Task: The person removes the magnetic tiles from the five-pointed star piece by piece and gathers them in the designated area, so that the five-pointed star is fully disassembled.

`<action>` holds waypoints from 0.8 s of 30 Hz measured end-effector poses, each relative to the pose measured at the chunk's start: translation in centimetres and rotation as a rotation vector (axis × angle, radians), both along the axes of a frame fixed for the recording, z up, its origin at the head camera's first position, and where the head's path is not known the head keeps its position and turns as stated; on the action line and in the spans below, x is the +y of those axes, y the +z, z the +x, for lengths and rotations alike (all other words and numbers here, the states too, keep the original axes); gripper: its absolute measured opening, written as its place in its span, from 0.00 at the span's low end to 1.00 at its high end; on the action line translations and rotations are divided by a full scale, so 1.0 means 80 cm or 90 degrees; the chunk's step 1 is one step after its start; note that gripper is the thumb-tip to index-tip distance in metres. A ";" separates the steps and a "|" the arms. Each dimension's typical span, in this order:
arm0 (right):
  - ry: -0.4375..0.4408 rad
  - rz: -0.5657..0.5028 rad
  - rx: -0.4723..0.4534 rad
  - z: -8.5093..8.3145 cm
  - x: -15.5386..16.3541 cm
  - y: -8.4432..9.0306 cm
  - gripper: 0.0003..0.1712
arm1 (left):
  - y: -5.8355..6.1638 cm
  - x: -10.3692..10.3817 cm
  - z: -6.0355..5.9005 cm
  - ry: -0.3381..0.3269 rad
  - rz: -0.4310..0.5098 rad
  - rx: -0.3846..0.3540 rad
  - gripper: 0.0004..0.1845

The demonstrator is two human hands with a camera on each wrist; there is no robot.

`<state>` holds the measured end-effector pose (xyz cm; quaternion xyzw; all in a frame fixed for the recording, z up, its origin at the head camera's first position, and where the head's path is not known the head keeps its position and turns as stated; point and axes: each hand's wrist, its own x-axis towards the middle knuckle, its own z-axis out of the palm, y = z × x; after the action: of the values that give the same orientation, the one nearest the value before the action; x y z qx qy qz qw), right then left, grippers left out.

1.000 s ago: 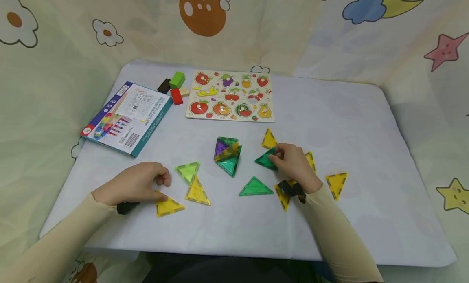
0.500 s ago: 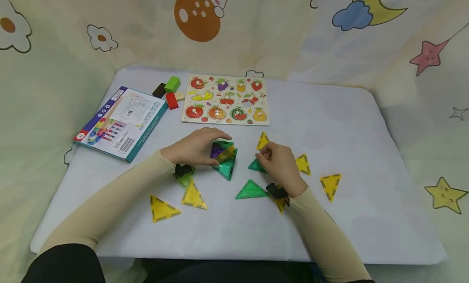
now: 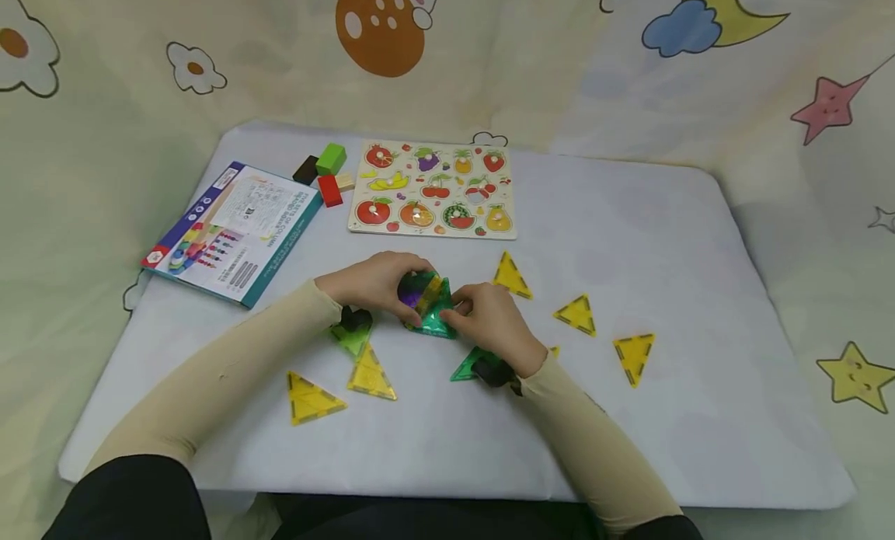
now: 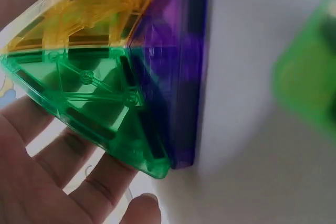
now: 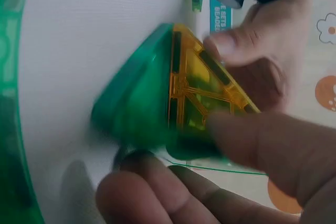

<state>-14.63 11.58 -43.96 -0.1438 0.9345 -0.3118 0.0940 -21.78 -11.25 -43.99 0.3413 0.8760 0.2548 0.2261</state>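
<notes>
In the head view my left hand point(image 3: 377, 282) holds a small cluster of magnetic tiles point(image 3: 437, 322), thumb at the near side and fingers at the far side. Its purple, yellow and green triangles stand at angles to each other; the left wrist view shows the yellow panel point(image 4: 89, 17), green panel point(image 4: 84, 80) and purple panel point(image 4: 168, 66) meeting. My right hand point(image 3: 495, 326) pinches a green triangular tile point(image 5: 191, 149) against the cluster's right side. The fingers partly hide this tile. A green triangle point(image 3: 464, 367) lies under the right wrist.
Yellow triangles point(image 3: 634, 357) lie to the right, with a yellow triangle point(image 3: 512, 277) behind. At left are a light green triangle point(image 3: 352, 339) and yellow triangles point(image 3: 311, 400). A fruit puzzle board point(image 3: 433, 189), a flat box point(image 3: 234, 233) and several blocks point(image 3: 331, 160) stand at the back.
My left hand has gone from the yellow triangle at left to the tile cluster. My right hand has brought the green triangle leftward to the cluster, which has turned slightly.
</notes>
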 end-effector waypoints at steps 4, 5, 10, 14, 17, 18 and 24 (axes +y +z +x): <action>-0.006 -0.002 0.014 -0.004 0.001 0.002 0.14 | -0.001 0.002 0.006 0.017 -0.025 0.017 0.46; -0.006 -0.001 0.014 -0.005 0.001 0.003 0.14 | -0.002 0.003 0.007 0.022 -0.030 0.020 0.46; -0.006 0.022 0.024 -0.008 -0.001 0.003 0.12 | -0.001 0.006 0.009 0.032 -0.054 0.039 0.49; -0.022 0.037 0.039 -0.009 0.003 0.002 0.10 | -0.002 0.005 0.008 0.035 -0.061 0.044 0.48; -0.043 0.028 0.042 -0.011 0.008 0.003 0.10 | -0.003 0.004 0.007 0.037 -0.058 0.044 0.48; -0.050 0.023 0.042 -0.011 0.010 0.004 0.10 | -0.003 0.004 0.007 0.037 -0.056 0.044 0.48; -0.065 0.000 0.042 -0.026 0.020 0.010 0.13 | -0.002 0.003 0.008 0.037 -0.050 0.034 0.49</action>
<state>-16.72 13.16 -43.14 -0.1058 0.9433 -0.3112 0.0469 -21.16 -11.03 -44.12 0.3131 0.9006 0.2175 0.2085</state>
